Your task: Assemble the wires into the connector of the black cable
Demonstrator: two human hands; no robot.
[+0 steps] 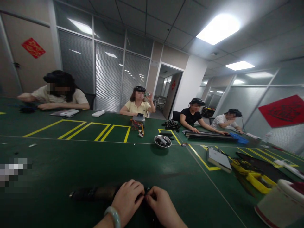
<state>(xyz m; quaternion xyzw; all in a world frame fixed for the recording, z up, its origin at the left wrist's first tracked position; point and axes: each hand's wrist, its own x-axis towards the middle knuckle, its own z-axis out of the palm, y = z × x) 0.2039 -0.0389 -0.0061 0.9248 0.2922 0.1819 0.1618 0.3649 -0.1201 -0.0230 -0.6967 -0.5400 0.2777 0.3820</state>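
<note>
On the green table in front of me lies a long, dark, soft-looking object (95, 193) with a small light tip at its left end; its kind cannot be made out. My left hand (129, 196), with a pale bangle at the wrist, is curled over its right part and covers it. Beside it, my right hand (162, 204) has thumb and forefinger pinched together, close to the left fingertips. A small dark part shows at those fingertips, but the fingers mostly hide it. More dark material lies in shadow beneath my hands.
A metal bowl (162, 141) with dark pieces stands ahead. Beyond it are a pile of black parts (171, 125) and black rails (209, 135). To the right are a silver box (218, 159), a yellow tray (260, 182) and a pale container (281, 202). Several people sit across the table.
</note>
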